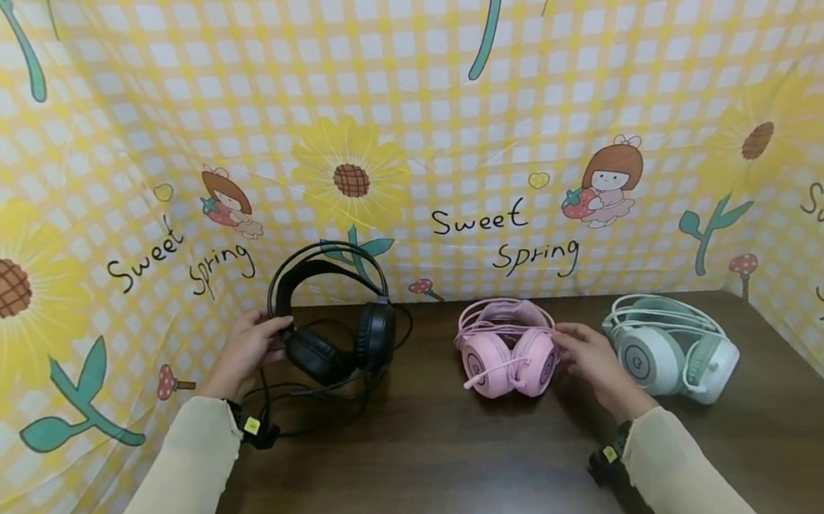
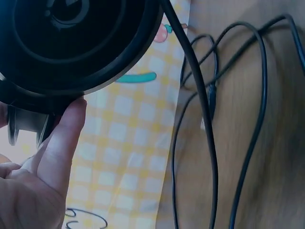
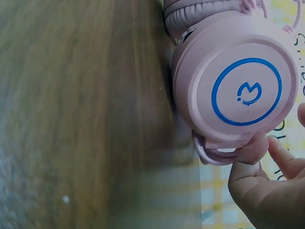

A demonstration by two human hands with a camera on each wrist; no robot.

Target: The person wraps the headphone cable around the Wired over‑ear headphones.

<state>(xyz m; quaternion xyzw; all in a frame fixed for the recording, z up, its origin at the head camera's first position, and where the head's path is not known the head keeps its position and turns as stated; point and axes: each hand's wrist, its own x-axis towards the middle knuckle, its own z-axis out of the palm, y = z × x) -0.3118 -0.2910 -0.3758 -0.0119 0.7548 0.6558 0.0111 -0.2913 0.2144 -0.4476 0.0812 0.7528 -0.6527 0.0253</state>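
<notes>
At the left, black headphones (image 1: 338, 340) stand with the band upward. My left hand (image 1: 250, 349) grips their left side where the band meets the ear cup; in the left wrist view the thumb (image 2: 66, 138) lies against the edge of the black ear cup (image 2: 71, 43). Pink headphones (image 1: 489, 362) with a small microphone boom sit on the table, their cable looped around them. My right hand (image 1: 594, 359) holds their right side, and the right wrist view has its thumb (image 3: 252, 150) at the rim of the pink ear cup (image 3: 245, 90). The other fingers are partly hidden.
Mint-green headphones (image 1: 667, 352), cable bundled over them, lie right of my right hand. A black cable (image 2: 259, 109) loops on the brown wooden table (image 1: 435, 472) beside the black headphones. A yellow checked cloth (image 1: 413, 123) stands close behind and at both sides.
</notes>
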